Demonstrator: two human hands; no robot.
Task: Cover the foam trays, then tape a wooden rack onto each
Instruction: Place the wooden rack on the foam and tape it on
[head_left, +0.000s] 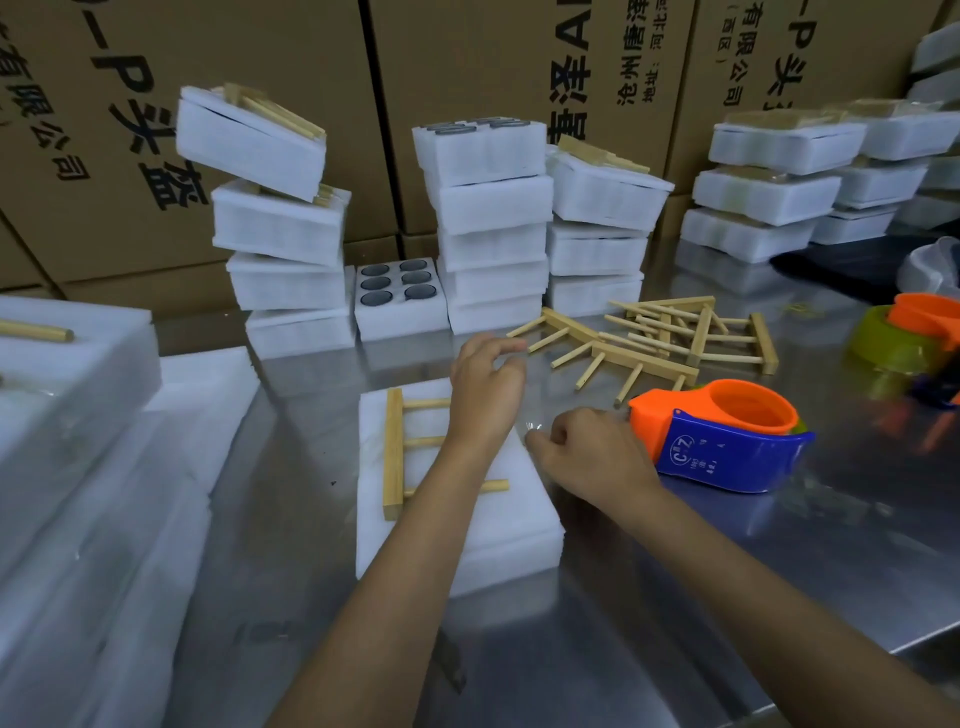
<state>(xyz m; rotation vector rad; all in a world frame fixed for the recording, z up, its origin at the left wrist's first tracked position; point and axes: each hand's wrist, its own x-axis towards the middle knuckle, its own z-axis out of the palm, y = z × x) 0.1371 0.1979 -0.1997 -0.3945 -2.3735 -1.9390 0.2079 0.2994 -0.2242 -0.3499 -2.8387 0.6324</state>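
On the steel surface (649, 597), a covered foam tray (498, 525) was recorded at centre, taken here as the landmark. A wooden rack (393, 457) was laid on the tray's lid, its long spine running front to back along the left edge, its pegs pointing right. The left hand (485, 387) was held over the tray's far right portion, above the peg ends, fingers loosely curled with nothing seen in the grip. The right hand (592, 449) was noted just off the tray's right edge, fingertips drawn together as if pinching a clear tape end; the tape itself could not be made out. A tape dispenser (727, 441) was set just right of that hand. Loose racks (670, 332) were listed beyond the tray, to the right; stacked trays (493, 223) behind it. Judged: tape would be drawn leftward across the pegs, the right hand being nearer the dispenser.
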